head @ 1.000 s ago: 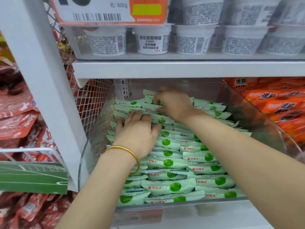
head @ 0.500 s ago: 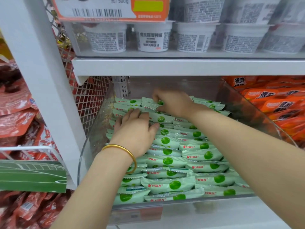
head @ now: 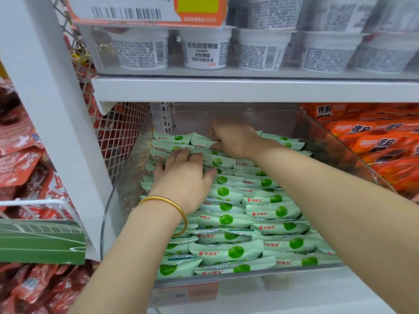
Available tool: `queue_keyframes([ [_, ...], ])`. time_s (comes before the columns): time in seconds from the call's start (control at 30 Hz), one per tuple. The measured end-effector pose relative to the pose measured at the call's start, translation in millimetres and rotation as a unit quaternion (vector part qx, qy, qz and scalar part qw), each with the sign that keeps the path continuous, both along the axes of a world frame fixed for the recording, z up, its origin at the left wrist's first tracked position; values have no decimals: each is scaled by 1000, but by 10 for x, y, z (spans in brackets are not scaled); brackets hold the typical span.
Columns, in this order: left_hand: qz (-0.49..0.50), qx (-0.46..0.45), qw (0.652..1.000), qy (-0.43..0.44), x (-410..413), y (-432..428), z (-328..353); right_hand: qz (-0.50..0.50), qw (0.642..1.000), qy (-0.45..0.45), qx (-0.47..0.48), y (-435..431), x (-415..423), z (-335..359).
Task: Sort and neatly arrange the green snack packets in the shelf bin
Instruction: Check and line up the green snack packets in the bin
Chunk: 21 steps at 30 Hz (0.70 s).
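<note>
Several pale green snack packets (head: 227, 252) with green dots lie in overlapping rows inside a clear plastic shelf bin (head: 106, 211). My left hand (head: 183, 177), with a gold bangle on the wrist, lies flat on the packets in the left middle of the bin, fingers spread and pointing to the back. My right hand (head: 235, 139) is at the back of the bin, its fingers curled around the edge of a green packet (head: 200, 141) there. The fingertips are partly blurred.
A white shelf board (head: 249, 89) with white tubs (head: 205, 49) sits close above the bin. Orange snack packets (head: 381, 143) fill the bin on the right. A wire mesh divider (head: 122, 132) and red packets (head: 20, 155) are on the left, behind a white upright post.
My right hand has laid the raised packet down flat at the back of the bin. My left hand stays pressed on the packets. The view has shifted slightly closer.
</note>
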<state>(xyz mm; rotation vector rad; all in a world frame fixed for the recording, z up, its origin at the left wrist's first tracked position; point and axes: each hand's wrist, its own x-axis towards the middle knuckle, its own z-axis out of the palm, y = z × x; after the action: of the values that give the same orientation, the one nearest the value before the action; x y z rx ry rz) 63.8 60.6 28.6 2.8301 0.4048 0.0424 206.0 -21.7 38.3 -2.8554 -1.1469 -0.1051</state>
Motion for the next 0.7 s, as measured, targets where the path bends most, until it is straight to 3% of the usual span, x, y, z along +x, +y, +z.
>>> queue_keyframes([
  [0.13, -1, -4, 1000, -2, 6, 11, 13, 33, 986, -39, 161, -47, -45, -36],
  [0.3, -2, -8, 1000, -1, -1, 17, 12, 45, 997, -8, 60, 20, -36, -39],
  [0.43, -4, -7, 1000, -3, -4, 30, 10, 51, 995, 23, 84, 31, -54, -18],
  [0.7, -7, -10, 1000, -2, -22, 35, 10, 8, 998, -2, 61, 104, -50, 14],
])
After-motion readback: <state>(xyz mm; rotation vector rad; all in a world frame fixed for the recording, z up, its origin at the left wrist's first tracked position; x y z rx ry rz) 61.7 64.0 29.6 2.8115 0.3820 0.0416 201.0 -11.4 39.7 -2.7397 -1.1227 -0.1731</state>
